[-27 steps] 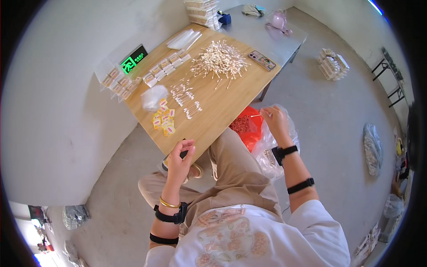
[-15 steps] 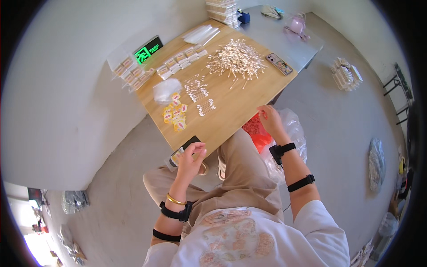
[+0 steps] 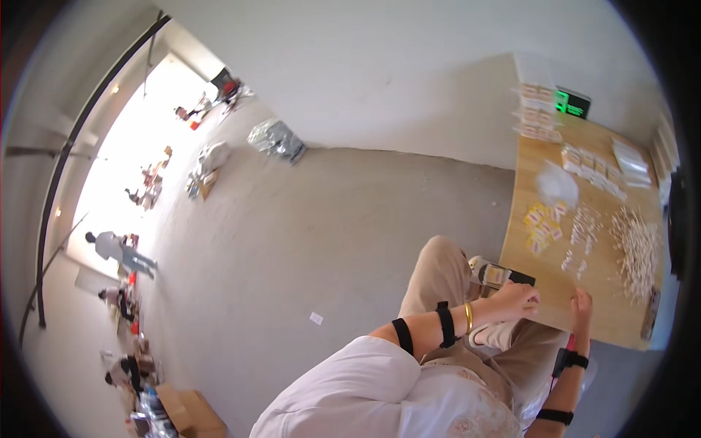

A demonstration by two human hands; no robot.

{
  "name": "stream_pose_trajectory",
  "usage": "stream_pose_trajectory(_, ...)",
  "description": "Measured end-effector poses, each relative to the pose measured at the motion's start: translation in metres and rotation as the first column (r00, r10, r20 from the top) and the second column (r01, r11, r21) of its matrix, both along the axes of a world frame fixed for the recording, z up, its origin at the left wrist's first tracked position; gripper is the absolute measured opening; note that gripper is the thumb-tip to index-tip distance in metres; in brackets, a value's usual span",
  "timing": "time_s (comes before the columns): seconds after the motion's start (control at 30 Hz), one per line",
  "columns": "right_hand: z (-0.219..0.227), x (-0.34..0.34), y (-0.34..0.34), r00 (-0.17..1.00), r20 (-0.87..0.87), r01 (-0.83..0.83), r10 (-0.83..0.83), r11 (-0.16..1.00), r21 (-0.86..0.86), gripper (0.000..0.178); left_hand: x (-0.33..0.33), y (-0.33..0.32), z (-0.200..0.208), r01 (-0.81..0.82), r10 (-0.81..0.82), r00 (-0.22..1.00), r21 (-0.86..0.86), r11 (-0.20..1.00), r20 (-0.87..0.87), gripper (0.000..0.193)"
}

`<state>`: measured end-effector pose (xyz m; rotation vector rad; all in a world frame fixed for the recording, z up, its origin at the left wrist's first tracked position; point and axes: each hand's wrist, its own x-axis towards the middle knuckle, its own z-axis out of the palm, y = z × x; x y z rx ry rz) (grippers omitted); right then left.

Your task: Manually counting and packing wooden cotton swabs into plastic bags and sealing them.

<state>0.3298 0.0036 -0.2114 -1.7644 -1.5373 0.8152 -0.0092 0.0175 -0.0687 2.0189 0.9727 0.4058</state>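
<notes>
My left hand (image 3: 517, 298) hovers by the near left corner of the wooden table (image 3: 613, 317), its fingers loosely bent and nothing visible in them. At the table's near edge, my right hand (image 3: 581, 305) points its fingers upward, with no held thing showing. Beyond the hands lie short rows of cotton swabs (image 3: 584, 228), and a large loose swab heap (image 3: 634, 252) spreads to their right. Small yellow-and-white packets (image 3: 542, 228) form a pile on the left, below a clear plastic bag (image 3: 558, 187). White swab packs (image 3: 593, 172) line up farther back.
Filled clear packages (image 3: 539, 113) are stacked at the far left table corner, beside a green-lit sign (image 3: 572, 103). A phone (image 3: 650, 315) lies at the right edge. Wrapped bundles (image 3: 276, 141) and a cardboard box (image 3: 188, 412) stand on the floor; people (image 3: 120, 252) are far left.
My view has swung left, so the table now appears on the right and more of the room shows. My two hands have come closer together near the table edge.
</notes>
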Motion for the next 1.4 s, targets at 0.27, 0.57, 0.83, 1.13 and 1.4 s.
stream_pose_trajectory(0.27, 0.006, 0.014, -0.01, 0.93, 0.365, -0.137, 0.038, 0.958, 0.25, 0.029, 0.01, 0.001, -0.028, 0.024, -0.025, 0.993, 0.009, 1.0, 0.113, 0.038)
stream_pose_trajectory(0.57, 0.077, -0.055, 0.005, 0.906, 0.333, 0.227, -0.26, 0.964, 0.136, 0.029, -0.014, 0.014, -0.013, 0.083, -0.082, 0.997, -0.037, 0.996, 0.016, 0.035)
stream_pose_trajectory(0.83, 0.055, -0.016, 0.005, 0.704, 0.604, 0.409, -0.374, 0.909, 0.087, 0.059, 0.046, 0.044, -0.018, 0.122, -0.11, 0.99, 0.144, 0.982, -0.086, 0.042)
stream_pose_trajectory(1.13, 0.05, -0.023, 0.003, 0.697, 0.618, 0.4, -0.363, 0.913, 0.084, 0.057, 0.115, 0.088, -0.049, 0.235, -0.026, 0.925, 0.517, 0.823, -0.379, 0.066)
stream_pose_trajectory(1.4, 0.053, -0.025, 0.0, 0.679, 0.627, 0.428, -0.381, 0.9, 0.084, 0.057, 0.118, 0.088, -0.062, 0.343, -0.074, 0.887, 0.542, 0.767, -0.457, 0.075)
